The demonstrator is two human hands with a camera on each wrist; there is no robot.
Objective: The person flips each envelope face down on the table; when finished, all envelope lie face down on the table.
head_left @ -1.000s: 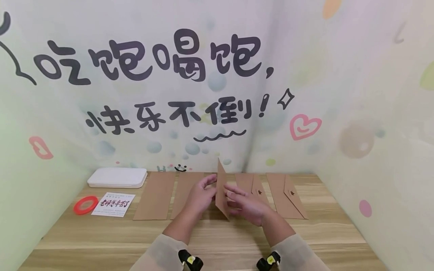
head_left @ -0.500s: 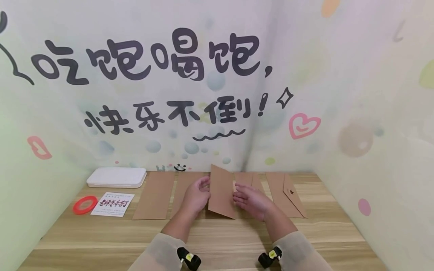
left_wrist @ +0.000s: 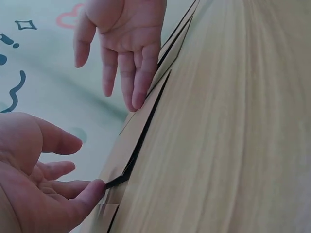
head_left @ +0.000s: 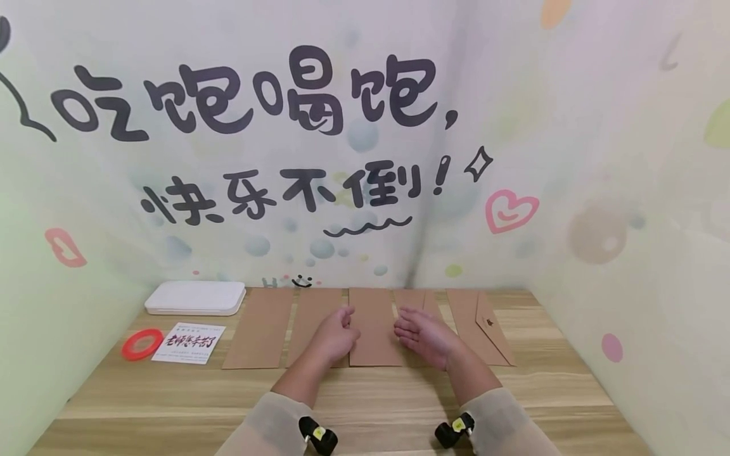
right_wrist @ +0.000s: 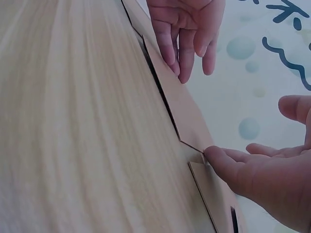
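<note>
A brown kraft-paper envelope point(head_left: 373, 316) lies plain side up in the middle of a row of such envelopes. My left hand point(head_left: 333, 335) is at its left edge, a fingertip at or very near the paper. On the other side my right hand point(head_left: 428, 335) stands with its fingers extended by the right edge; the right wrist view puts a fingertip point(right_wrist: 211, 153) close to a corner. Neither hand grips anything. Under the right hand, a flap-side-up envelope point(head_left: 424, 299) is partly hidden. Part of a plain envelope point(head_left: 313, 310) is covered by the left hand.
Farther left lies another plain envelope point(head_left: 259, 329); at the right end is one with its flap up point(head_left: 479, 329). A white case point(head_left: 195, 297), a printed card point(head_left: 188, 344) and a red ring point(head_left: 125, 351) sit at the table's left. A printed curtain point(head_left: 365, 253) hangs behind.
The middle envelope stood on edge between my hands, then tipped over to the right and now lies flat, plain side up. Both hands have let go and stay beside it.
</note>
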